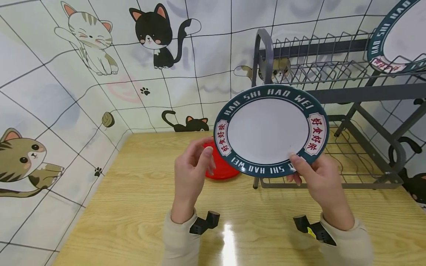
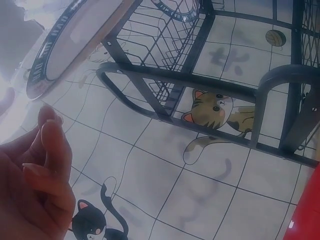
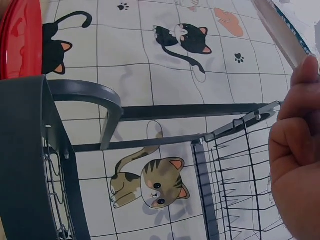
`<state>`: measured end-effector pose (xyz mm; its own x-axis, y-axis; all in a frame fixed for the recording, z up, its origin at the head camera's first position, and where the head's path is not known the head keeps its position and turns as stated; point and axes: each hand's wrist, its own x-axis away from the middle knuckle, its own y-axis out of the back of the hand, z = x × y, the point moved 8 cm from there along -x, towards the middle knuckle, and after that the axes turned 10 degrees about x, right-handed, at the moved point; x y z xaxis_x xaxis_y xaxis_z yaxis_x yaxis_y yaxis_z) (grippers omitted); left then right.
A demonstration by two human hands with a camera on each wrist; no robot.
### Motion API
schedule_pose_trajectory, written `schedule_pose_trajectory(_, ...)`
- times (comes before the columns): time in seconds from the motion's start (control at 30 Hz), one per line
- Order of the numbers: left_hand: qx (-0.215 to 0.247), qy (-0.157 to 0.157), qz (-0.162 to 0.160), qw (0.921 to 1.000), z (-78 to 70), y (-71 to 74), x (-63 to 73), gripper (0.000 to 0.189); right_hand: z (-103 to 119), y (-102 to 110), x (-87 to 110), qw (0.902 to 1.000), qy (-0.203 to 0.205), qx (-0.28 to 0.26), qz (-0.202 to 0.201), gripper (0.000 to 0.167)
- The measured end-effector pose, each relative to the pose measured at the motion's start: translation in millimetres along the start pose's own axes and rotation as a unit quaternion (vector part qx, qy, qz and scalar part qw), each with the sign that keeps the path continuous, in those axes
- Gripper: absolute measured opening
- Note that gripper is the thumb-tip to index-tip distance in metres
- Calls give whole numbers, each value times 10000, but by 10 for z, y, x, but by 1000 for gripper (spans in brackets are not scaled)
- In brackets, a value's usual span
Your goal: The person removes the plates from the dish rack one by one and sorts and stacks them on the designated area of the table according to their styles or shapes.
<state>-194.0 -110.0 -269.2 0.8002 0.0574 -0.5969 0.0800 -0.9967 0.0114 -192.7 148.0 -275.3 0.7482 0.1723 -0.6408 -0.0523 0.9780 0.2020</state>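
I see a smooth oval plate [image 1: 267, 129], material uncertain from here, its lower rim pinched by the right hand [image 1: 322, 181]. The left hand [image 1: 189, 173], relaxed, is just beside it.

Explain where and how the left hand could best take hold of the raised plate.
Likely the left rim of the plate, approached from the left by the left hand, thumb in front, fingers behind: the plate is tilted up, and the right hand pinches its lower right.

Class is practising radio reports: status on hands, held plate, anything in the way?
Right hand pinching green-rimmed plate, lower edge. Left hand alongside, holding nothing. Plate raised above table. Possible obstacle: second plate on rack, upper tier.
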Motion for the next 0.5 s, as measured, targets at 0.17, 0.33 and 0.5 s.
schedule_pose_trajectory(0.17,-103,0,-98,9999,-11,39,2,20,-74,-109,19,9948,-379,855,399,20)
schedule_pose_trajectory(0.33,-320,-1,-215,9993,-7,87,-2,18,-139,-182,29,9887,-732,1132,652,23)
schedule_pose_trajectory(0.5,-655,439,-212,9967,105,120,-16,26,-200,-233,58,9791,-1030,1509,891,25)
